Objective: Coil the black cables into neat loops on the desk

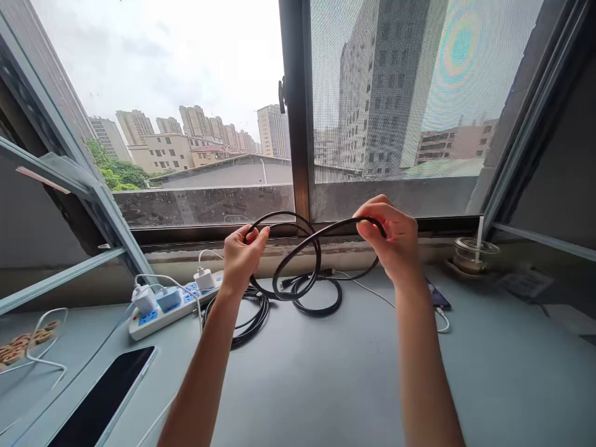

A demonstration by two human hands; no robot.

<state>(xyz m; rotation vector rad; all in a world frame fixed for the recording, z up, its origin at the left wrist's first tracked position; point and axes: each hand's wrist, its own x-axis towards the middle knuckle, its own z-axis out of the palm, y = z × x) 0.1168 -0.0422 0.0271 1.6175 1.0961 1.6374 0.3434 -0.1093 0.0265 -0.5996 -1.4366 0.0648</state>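
Loops of a black cable (284, 264) hang in the air between my two hands, above the desk. My left hand (243, 254) pinches the loops at their left side, thumb against fingers. At the right, my right hand (388, 234) is closed on a stretch of the same cable, which bends down behind the palm. Below the raised loops, part of a coil with a connector (329, 272) rests on the desk; whether it belongs to the held cable I cannot tell. A second coil of black cable (254, 326) lies near my left wrist, partly hidden by the forearm.
A white power strip (162, 315) with plugged-in chargers stands at the left. A phone (105, 397) lies in front of it. Another phone (437, 295) sits beyond my right forearm, near a cup with a straw (472, 256). The window frame (298, 112) rises behind the desk.
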